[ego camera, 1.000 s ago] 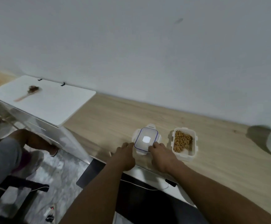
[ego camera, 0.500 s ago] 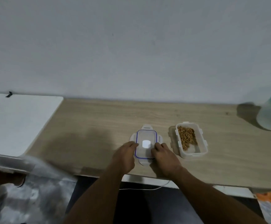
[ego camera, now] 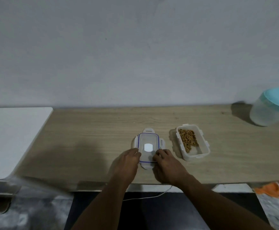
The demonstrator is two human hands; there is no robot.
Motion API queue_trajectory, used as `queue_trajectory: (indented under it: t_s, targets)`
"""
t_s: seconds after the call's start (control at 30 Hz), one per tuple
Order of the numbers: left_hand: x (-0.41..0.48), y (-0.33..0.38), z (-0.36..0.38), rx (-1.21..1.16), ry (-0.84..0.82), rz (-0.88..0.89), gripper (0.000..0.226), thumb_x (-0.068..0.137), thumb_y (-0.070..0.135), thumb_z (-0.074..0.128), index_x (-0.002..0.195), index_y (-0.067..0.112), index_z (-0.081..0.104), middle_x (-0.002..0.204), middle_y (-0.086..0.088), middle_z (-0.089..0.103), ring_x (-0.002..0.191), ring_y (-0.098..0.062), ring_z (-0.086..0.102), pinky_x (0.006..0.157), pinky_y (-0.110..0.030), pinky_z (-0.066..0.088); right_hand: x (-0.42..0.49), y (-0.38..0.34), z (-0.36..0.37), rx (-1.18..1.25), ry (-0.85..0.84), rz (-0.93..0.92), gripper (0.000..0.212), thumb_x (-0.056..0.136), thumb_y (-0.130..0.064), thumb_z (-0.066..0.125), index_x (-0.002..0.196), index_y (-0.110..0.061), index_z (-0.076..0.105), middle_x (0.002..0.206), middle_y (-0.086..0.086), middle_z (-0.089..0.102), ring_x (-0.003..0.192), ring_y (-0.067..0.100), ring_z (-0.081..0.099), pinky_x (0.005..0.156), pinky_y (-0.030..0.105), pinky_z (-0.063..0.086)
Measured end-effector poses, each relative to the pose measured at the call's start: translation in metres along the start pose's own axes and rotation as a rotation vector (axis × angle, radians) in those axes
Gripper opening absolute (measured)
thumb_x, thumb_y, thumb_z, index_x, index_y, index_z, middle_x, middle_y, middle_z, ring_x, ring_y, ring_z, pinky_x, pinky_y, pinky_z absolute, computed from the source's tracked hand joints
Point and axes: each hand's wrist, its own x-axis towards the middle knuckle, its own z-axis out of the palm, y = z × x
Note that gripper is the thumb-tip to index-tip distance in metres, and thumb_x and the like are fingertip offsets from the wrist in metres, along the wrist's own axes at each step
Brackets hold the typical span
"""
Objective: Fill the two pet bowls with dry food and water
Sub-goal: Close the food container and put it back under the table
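Note:
A small clear container with a blue-seamed snap lid (ego camera: pixel 148 143) sits on the wooden counter (ego camera: pixel 92 130). My left hand (ego camera: pixel 127 161) grips its near left edge and my right hand (ego camera: pixel 167 165) grips its near right edge, fingers on the lid. To its right stands an open clear bowl (ego camera: pixel 201 152) partly filled with brown dry food (ego camera: pixel 187 140). A translucent water jug with a teal lid (ego camera: pixel 271 107) stands at the far right of the counter.
A white tabletop (ego camera: pixel 10 135) adjoins the counter on the left. The grey wall runs along the back. Below the front edge hang a white cable (ego camera: pixel 145 197) and dark space; an orange and white cloth (ego camera: pixel 275 191) lies at lower right.
My view has swung right and levelled, so the jug now shows more fully. Both hands stay on the lidded container, which has not visibly moved on the counter.

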Motion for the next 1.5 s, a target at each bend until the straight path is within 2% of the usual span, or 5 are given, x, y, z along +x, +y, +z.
queue_trajectory:
  t_s: [0.23,0.57,0.97,1.23,1.5]
  targets:
    - [-0.010,0.001,0.001,-0.002,0.074,0.019,0.031,0.090,0.031,0.059,0.117,0.019,0.068,0.137,0.002,0.056,0.120,-0.019,0.056,0.096,-0.034,0.048,-0.007,0.003,0.009,-0.051,0.019,-0.001,0.031,0.079,-0.030,0.075,0.105,-0.014,0.069,0.110,0.007,0.065,0.104,0.029,0.061,0.074,0.033,0.059]
    - [-0.003,0.000,-0.022,-0.097,0.251,0.138,0.041,0.087,0.038,0.056,0.120,0.016,0.064,0.122,-0.001,0.062,0.105,-0.018,0.062,0.086,-0.034,0.055,0.002,0.009,-0.020,-0.015,0.145,0.000,0.026,0.096,-0.020,0.057,0.121,-0.013,0.059,0.125,0.010,0.061,0.112,0.027,0.055,0.094,0.040,0.050]
    - [0.078,0.073,-0.118,-0.600,0.398,-0.104,0.023,0.083,0.043,0.070,0.096,0.025,0.068,0.088,0.006,0.068,0.081,-0.011,0.061,0.069,-0.025,0.047,0.044,0.034,-0.147,0.370,0.594,0.219,0.014,0.103,-0.035,0.048,0.098,-0.023,0.053,0.069,-0.008,0.057,0.062,0.018,0.055,0.057,0.036,0.042]
    - [0.113,0.153,-0.077,-0.941,0.237,-0.369,0.016,0.079,0.033,0.079,0.081,0.021,0.068,0.078,0.002,0.065,0.072,-0.016,0.059,0.060,-0.020,0.040,0.022,0.127,-0.156,0.616,0.306,0.517,0.014,0.092,-0.029,0.067,0.100,-0.020,0.059,0.079,0.005,0.067,0.075,0.023,0.062,0.062,0.027,0.048]
    - [0.122,0.186,-0.039,-0.754,0.211,-0.506,0.021,0.091,0.029,0.065,0.107,0.016,0.066,0.093,0.005,0.063,0.080,-0.009,0.053,0.049,-0.008,0.030,0.029,0.171,-0.113,0.544,0.176,0.533,0.023,0.095,-0.022,0.064,0.115,-0.013,0.058,0.109,0.008,0.063,0.090,0.019,0.057,0.067,0.024,0.042]
